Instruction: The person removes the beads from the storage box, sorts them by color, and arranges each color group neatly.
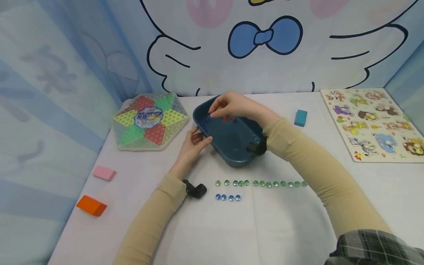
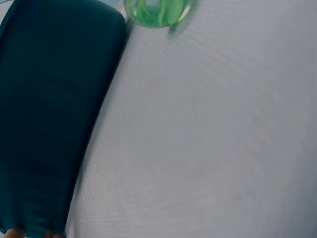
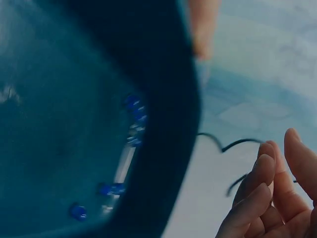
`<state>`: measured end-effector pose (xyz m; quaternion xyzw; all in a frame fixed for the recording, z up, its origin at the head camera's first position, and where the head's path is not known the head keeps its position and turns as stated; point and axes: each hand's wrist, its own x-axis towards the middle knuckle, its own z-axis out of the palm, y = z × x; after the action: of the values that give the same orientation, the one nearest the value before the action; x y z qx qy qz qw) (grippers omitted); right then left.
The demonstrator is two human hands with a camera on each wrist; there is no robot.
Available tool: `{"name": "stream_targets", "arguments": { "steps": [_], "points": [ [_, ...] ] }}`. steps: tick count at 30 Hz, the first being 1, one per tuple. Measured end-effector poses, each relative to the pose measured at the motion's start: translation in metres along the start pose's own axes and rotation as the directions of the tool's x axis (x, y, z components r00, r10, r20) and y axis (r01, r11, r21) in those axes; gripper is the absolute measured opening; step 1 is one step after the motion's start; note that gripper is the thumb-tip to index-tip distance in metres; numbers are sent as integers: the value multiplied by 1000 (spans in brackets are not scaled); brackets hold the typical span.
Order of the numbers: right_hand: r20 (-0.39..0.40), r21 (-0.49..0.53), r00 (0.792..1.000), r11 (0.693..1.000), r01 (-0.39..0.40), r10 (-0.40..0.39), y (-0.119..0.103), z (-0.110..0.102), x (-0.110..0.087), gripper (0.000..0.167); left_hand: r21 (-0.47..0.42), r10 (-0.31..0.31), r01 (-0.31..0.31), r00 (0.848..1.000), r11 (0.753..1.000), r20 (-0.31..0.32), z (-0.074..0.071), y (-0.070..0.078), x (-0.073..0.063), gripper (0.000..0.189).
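Note:
A dark teal plastic basin (image 1: 228, 141) stands tilted slightly on the table. My left hand (image 1: 193, 147) grips its left side, thumb up near the rim and fingers against the outer wall. Several blue glass beads (image 3: 137, 115) lie along the basin's far end. Over that end is my right hand (image 1: 232, 105), fingers bent loosely; in the right wrist view its thumb (image 3: 299, 153) stands apart from the fingers and nothing shows between them. Nearer me runs a row of green glass beads (image 1: 255, 183), with a shorter row of blue glass beads (image 1: 231, 198) below its left end.
At the back left lies a hexagonal board game box (image 1: 129, 121). Pink (image 1: 104, 173) and orange blocks (image 1: 91, 205) lie by the left table edge. A teal block (image 1: 300, 118) sits right of the basin, and an animal puzzle board (image 1: 374, 125) lies at the right.

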<state>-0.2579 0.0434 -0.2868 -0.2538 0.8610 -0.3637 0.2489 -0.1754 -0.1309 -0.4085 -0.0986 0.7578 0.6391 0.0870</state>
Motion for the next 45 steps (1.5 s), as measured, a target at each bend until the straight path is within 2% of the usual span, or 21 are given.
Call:
{"name": "stream_targets", "arguments": {
  "steps": [4,8,13,17,22,30,34,38,40,41,45],
  "points": [
    [-5,-2,998,998,-56,56,18,5,28,25,6,5,-5,1000,1000,-1,1,-1,1,79],
    [41,-55,995,994,-94,97,29,13,47,26,6,4,-4,1000,1000,-1,1,-2,0,78],
    [117,-151,983,981,-123,141,32,26,62,23,0,16,-16,1000,1000,-10,0,-2,0,77],
    [120,-191,973,966,-172,197,30,36,69,19,-4,18,-18,1000,1000,-14,0,-2,0,76],
    [82,-224,964,947,-230,253,26,47,75,12,-6,21,-21,1000,1000,-11,1,-2,0,76],
    [29,-225,960,938,-264,278,25,58,82,7,-21,12,-12,1000,1000,1,-1,0,0,76],
    [31,-218,962,941,-259,272,25,54,80,8,-21,3,-2,1000,1000,15,-2,14,-11,75],
    [17,-148,971,961,-233,238,26,44,74,14,-4,15,-15,1000,1000,2,0,12,-11,75],
    [7,-89,973,969,-230,232,26,37,70,17,-2,16,-16,1000,1000,-6,0,4,-5,76],
    [3,-60,973,971,-230,231,25,33,68,19,-1,16,-16,1000,1000,-11,0,0,-1,77],
    [-2,24,970,970,-241,241,20,17,56,27,-3,9,-9,1000,1000,-17,1,0,0,77]
  ]
}}
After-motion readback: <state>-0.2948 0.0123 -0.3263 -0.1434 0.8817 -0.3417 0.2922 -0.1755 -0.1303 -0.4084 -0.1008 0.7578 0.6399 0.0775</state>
